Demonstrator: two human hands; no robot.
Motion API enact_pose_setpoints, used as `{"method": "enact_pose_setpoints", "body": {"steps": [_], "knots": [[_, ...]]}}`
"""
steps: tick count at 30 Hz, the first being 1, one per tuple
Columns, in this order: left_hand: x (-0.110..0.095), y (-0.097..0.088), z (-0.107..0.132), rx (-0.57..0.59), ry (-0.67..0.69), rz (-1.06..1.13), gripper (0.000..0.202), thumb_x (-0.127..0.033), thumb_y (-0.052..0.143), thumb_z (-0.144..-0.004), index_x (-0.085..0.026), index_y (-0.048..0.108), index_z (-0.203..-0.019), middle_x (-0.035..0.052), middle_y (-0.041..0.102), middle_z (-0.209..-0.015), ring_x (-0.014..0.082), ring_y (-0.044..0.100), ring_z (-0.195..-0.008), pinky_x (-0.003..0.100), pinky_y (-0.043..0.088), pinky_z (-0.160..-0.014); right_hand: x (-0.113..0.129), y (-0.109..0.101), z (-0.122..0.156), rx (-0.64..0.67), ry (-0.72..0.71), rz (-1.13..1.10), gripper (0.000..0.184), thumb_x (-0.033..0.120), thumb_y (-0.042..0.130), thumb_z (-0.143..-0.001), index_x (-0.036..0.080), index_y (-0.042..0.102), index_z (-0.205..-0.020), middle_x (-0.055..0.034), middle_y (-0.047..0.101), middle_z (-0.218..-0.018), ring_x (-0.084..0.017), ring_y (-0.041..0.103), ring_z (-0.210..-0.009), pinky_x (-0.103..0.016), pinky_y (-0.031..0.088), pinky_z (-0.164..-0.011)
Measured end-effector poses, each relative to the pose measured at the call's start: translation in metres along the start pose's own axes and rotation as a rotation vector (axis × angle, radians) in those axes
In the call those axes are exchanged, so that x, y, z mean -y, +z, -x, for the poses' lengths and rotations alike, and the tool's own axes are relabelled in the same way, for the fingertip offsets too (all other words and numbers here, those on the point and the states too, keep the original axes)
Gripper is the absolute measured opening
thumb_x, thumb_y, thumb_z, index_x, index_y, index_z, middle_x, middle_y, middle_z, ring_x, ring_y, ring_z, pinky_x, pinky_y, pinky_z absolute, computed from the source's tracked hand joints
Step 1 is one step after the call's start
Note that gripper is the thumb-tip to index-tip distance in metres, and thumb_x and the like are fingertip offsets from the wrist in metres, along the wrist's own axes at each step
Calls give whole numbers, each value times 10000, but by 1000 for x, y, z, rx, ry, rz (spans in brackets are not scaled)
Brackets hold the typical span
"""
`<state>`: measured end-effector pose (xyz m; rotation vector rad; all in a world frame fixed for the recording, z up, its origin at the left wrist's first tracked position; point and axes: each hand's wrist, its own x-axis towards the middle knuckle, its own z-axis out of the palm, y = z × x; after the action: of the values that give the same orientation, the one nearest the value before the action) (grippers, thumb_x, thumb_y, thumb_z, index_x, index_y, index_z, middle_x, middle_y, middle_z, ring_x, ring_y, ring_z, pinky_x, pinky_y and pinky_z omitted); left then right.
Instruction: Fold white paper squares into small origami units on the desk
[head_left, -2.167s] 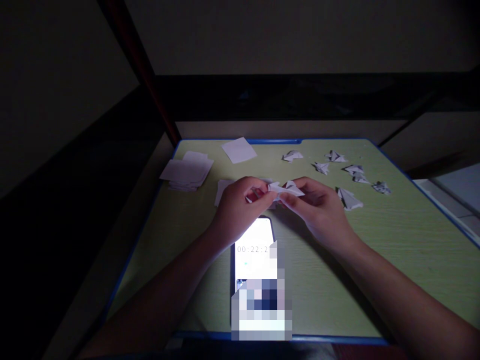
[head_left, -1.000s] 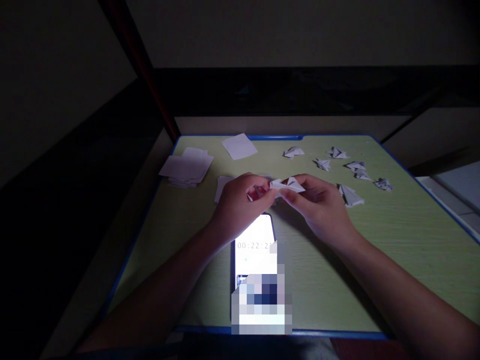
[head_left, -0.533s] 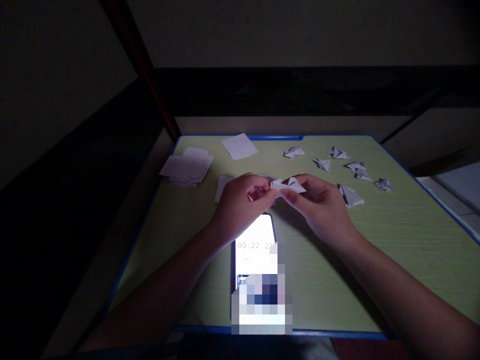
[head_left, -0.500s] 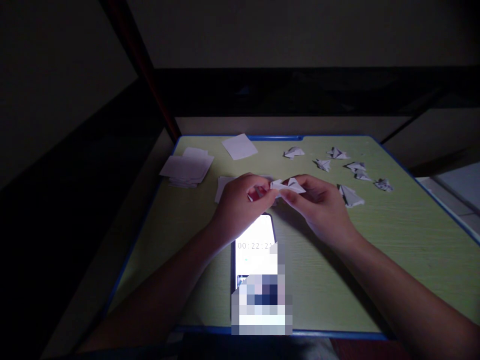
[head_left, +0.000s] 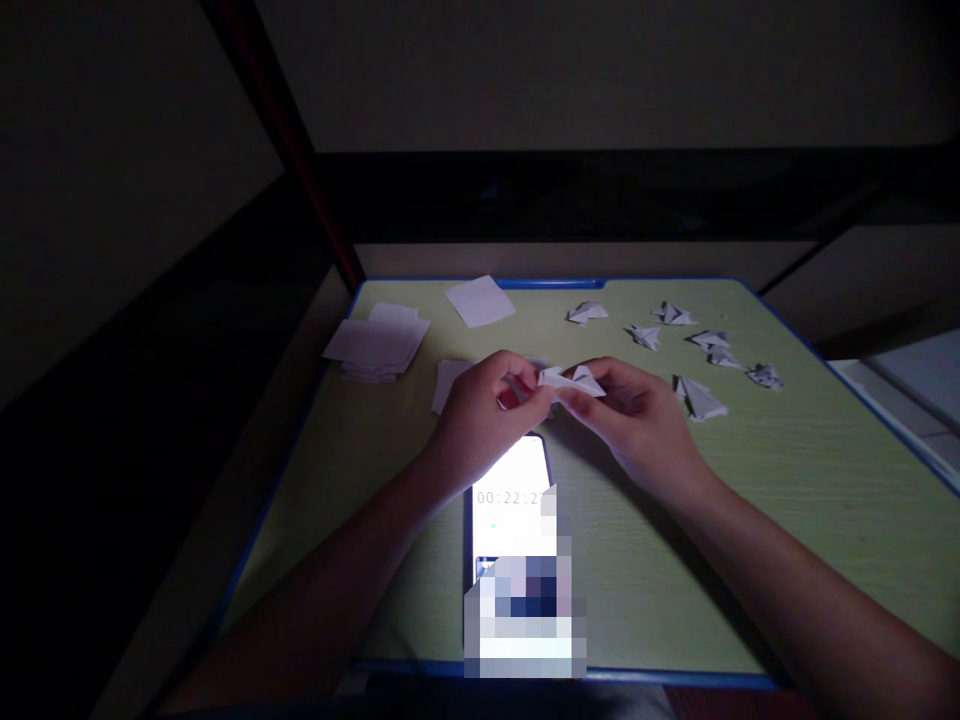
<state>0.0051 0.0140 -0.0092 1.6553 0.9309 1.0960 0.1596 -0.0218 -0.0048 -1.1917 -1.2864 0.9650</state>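
A small folded white paper (head_left: 571, 381) is held between both hands above the middle of the table. My left hand (head_left: 491, 400) pinches its left end between thumb and fingers. On the other side, my right hand (head_left: 637, 415) grips it with the thumb in front and the fingers behind, partly hidden. White paper sheets (head_left: 450, 380) lie beneath and behind my left hand, mostly covered by it. Just below the hands, a lit phone (head_left: 514, 500) shows a running timer; its lower part is pixelated.
Several folded paper pieces (head_left: 701, 397) lie scattered at the right and back right of the green table (head_left: 787, 520). A stack of white paper (head_left: 375, 342) is at the back left, and a single square sheet (head_left: 480, 301) lies near the far edge. The surroundings are dark.
The whole view has shifted slightly, so the table sits a little lower. Both hands keep their hold on the folded paper, with hardly any movement.
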Motion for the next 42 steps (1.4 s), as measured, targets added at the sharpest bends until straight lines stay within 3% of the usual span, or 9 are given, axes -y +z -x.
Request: {"method": "enact_pose_setpoints", "body": {"steps": [12, 30, 42], "knots": [[-3, -1, -1, 68, -32, 77, 163, -180, 629, -734, -181, 480, -669, -35, 516, -582, 71, 460, -515, 195, 361, -452, -2, -2, 0, 19, -6, 18, 90, 278, 710, -739, 199, 666, -736, -5, 655, -692, -136, 564, -647, -274, 431, -572], [1, 0, 0, -10, -9, 27, 96, -168, 652, -740, -162, 556, -740, -9, 573, -658, 79, 503, -566, 197, 396, -489, -1, -1, 0, -7, 0, -22, 82, 243, 742, -706, 203, 671, -711, 11, 656, -683, -118, 555, -610, -252, 440, -571], [11, -1, 1, -128, 277, -215, 75, -170, 674, -779, -156, 601, -769, -1, 593, -726, 69, 507, -568, 197, 416, -509, -4, -1, 0, -6, -8, -11, 90, 258, 737, -724, 202, 666, -730, 7, 651, -685, -112, 546, -609, -250, 432, -563]]}}
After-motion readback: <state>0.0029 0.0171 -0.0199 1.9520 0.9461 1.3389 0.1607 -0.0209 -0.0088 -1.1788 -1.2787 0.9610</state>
